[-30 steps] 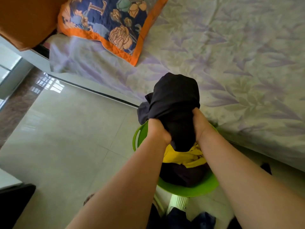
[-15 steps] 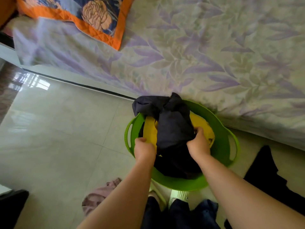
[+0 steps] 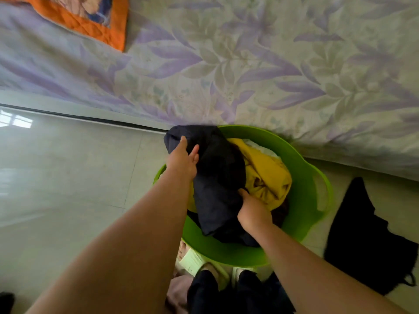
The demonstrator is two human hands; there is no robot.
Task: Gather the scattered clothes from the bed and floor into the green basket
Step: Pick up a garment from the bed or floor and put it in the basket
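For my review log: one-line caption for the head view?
Both hands, left and right, press a dark garment into the green basket.

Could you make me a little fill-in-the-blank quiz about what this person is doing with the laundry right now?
1. The dark garment lies in a basket coloured ____.
2. Beside it in the basket is a garment coloured ____.
3. The black garment right of the basket lies on the ____.
4. The left hand rests on the dark garment with its fingers ____.

Missing words: green; yellow; floor; straight
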